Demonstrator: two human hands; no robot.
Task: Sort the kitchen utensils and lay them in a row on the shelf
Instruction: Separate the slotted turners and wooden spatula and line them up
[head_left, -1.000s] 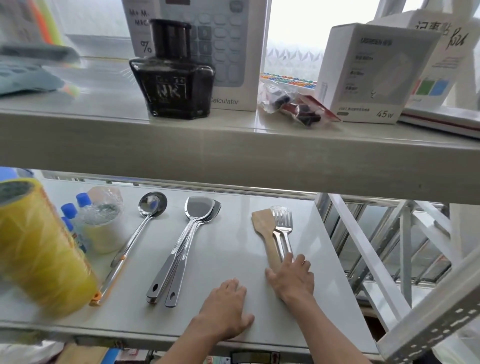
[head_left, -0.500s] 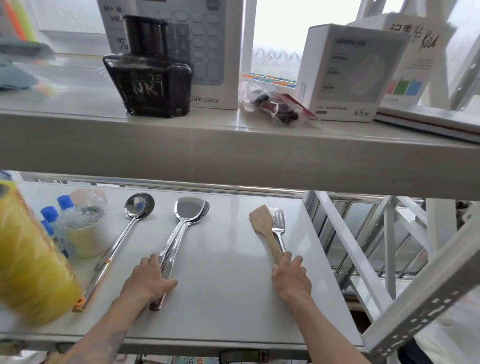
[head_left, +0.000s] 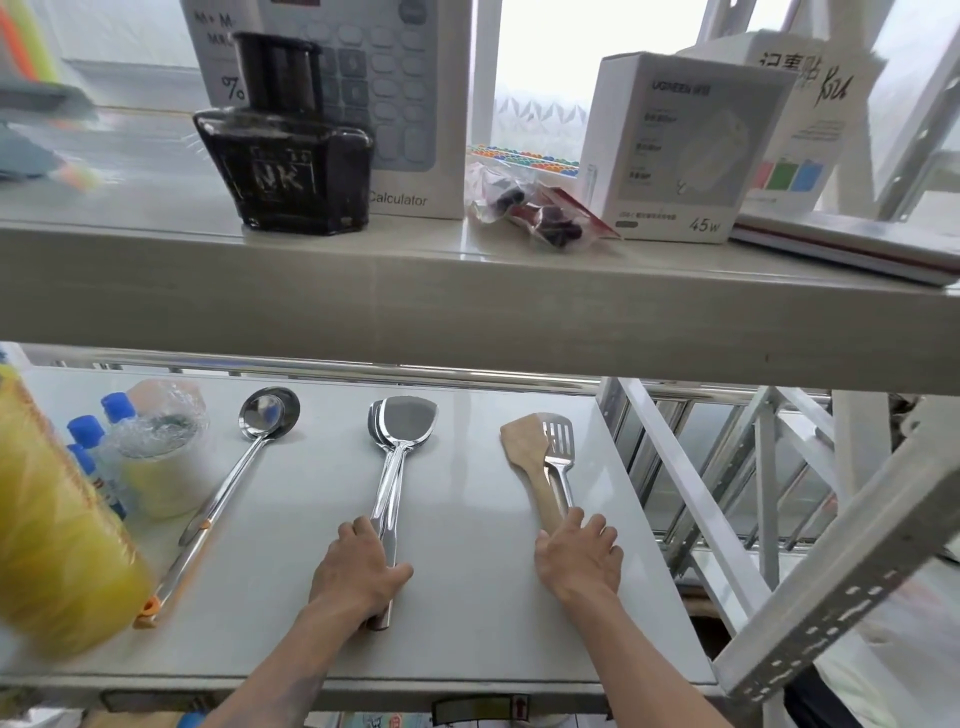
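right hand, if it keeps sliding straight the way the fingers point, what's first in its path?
The right hand already rests on the handle ends of the wooden spatula and slotted turner; it would ride up those handles toward their heads. Beyond them, the shelf looks bare.

A single head-worn wide-angle camera looks forward and down, close over the lower shelf (head_left: 467, 597); the upper shelf (head_left: 467, 306) spans toward 12 o'clock.

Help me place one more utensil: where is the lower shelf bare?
Bare strips lie between the ladle and the steel spatulas, and between those and the wooden spatula with the slotted turner. The left end is crowded with bottles.
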